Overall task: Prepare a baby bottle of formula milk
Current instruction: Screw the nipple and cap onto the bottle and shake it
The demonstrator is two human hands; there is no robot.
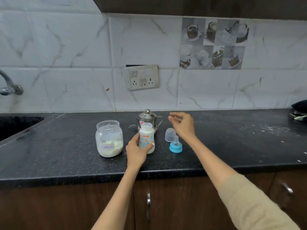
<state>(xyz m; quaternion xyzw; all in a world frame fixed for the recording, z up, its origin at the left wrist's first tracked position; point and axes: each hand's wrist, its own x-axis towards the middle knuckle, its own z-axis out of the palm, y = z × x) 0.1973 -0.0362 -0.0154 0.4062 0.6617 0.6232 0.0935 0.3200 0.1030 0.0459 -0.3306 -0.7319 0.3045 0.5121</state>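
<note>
Low in the middle of the frame, the left hand holds the baby bottle in its grip. The bottle stands on the dark desk, full of white milk, with no top on. A bump could tip it and spill. Left of it sits the open formula jar. To the right is the blue teat ring, then the clear cap. Above them the right hand floats, loose, holding nothing. It might knock them. The steel jug stands behind.

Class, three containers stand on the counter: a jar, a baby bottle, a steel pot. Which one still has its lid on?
The steel pot behind the baby bottle: a knobbed lid covers it, while the bottle and the formula jar stand open-topped.
</note>
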